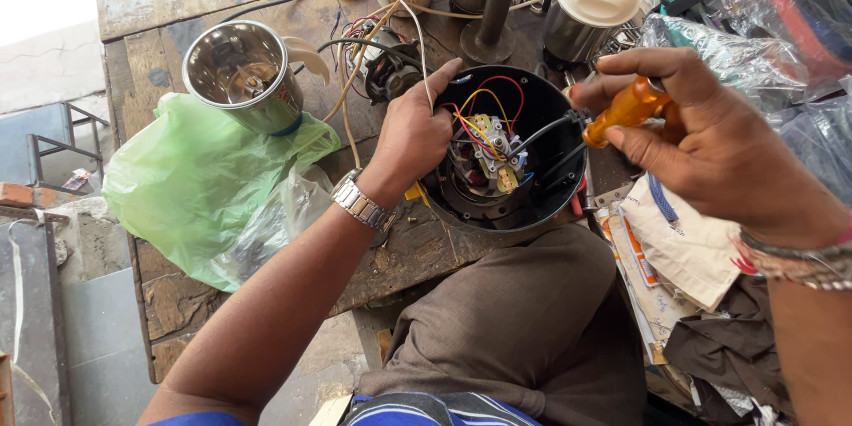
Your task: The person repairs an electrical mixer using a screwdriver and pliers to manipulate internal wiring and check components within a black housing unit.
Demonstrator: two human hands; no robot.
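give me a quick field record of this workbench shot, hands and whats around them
setting: worn wooden workbench
left hand: grips rim of round black plastic appliance base, opened, with red and yellow wires inside
right hand: holds orange-handled screwdriver, tip at the base's right rim
wrist: metal watch
nearby left: shiny steel jar on crumpled green plastic bag
nearby back: steel jar with cream lid

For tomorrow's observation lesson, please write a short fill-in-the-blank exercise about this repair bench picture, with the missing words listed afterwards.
1. The right hand holds a screwdriver with an ____ handle.
2. The left hand grips the rim of the round ____ motor housing.
3. The left wrist wears a metal ____.
4. The open steel grinder jar stands on a ____ plastic bag.

Missing words: orange; black; watch; green
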